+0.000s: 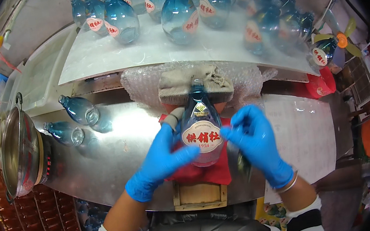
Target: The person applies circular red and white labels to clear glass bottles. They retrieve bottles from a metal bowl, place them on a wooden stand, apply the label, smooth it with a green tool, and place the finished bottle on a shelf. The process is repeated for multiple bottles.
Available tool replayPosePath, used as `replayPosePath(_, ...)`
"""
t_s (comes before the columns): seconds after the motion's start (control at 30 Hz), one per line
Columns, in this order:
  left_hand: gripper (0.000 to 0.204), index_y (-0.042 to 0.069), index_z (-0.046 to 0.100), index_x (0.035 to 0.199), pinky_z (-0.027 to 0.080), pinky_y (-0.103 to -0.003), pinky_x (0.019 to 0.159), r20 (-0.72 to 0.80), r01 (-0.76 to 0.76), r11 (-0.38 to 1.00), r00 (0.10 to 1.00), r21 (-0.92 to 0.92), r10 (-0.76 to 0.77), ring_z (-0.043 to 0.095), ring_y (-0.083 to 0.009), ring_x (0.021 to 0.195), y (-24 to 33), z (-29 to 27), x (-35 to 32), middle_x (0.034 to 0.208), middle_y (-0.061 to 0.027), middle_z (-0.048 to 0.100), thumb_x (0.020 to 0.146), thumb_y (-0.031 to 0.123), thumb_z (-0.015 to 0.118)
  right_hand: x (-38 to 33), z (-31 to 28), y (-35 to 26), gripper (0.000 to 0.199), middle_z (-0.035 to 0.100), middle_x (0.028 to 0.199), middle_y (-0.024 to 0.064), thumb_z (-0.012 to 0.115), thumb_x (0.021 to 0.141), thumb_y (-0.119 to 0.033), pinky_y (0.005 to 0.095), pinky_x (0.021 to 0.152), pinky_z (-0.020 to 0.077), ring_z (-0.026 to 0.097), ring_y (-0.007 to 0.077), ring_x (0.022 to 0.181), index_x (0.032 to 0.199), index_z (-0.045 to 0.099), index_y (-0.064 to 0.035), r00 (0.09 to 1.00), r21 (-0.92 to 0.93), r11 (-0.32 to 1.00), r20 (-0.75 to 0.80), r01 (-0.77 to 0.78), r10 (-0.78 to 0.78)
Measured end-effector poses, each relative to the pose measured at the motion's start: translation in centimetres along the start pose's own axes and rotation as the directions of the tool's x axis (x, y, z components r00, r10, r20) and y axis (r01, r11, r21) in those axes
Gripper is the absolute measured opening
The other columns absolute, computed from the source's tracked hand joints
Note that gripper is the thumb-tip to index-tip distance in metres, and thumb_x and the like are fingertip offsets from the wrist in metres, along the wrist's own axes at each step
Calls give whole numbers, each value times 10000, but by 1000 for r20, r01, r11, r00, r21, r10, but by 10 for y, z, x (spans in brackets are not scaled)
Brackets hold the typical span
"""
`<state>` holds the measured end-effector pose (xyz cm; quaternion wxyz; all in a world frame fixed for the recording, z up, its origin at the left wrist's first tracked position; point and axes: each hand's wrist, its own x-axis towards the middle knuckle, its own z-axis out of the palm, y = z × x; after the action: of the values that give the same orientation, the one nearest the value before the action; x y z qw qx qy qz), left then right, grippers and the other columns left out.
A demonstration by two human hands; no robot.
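A blue glass bottle (pixel 205 154) with a cream label and red lettering lies tilted on a red cloth (pixel 219 173). Its neck rests against a grey knitted pad (pixel 177 86). My left hand (pixel 160 159), in a blue glove, is curved against the bottle's left side, its thumb across the label's lower left. At the label's right edge, my gloved right hand (pixel 257 140) has its fingers bent together in a pinch. Below those fingers hangs a blurred dark green piece (pixel 244 164); its kind is unclear, and whatever sits between the fingertips is too small to make out.
Several labelled blue bottles (pixel 178 13) stand on a white raised shelf (pixel 95 50). Two bottles (pixel 79 110) lie on the metal table (pixel 108 163) at left, beside a round pan (pixel 16 153). Bubble wrap (pixel 138 84) lies behind the pad; a wooden box (pixel 199 195) sits in front.
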<state>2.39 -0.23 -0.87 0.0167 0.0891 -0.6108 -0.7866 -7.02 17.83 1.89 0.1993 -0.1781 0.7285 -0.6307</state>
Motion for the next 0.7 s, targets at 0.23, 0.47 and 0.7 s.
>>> replayPosePath(0.23, 326, 3, 513, 1080, 504, -314, 795, -149, 291, 941, 937, -174, -317, 610, -172, 884, 31, 15, 17, 983, -104, 613, 853, 214, 613, -33, 25, 28, 466, 445, 712, -17, 850, 630, -228, 197, 527, 394, 417, 49, 615, 787, 438, -78, 992, 141, 982, 53, -123, 117)
replayPosePath(0.47, 325, -5, 540, 1073, 502, -288, 775, -99, 210, 948, 966, -238, -239, 614, -167, 861, 30, 17, 17, 968, -99, 614, 874, 250, 580, -32, 25, 31, 443, 457, 720, -20, 843, 643, -215, 192, 539, 404, 429, 50, 614, 784, 444, -82, 993, 187, 976, 75, -108, 95)
replayPosePath(0.7, 413, -6, 510, 1156, 476, -298, 834, -36, 192, 949, 977, -251, -208, 594, -160, 928, 27, 16, 17, 1042, -105, 599, 883, 295, 586, -31, 24, 37, 437, 466, 748, -27, 847, 636, -177, 184, 568, 402, 435, 46, 643, 797, 450, -93, 992, 235, 965, 76, -112, 97)
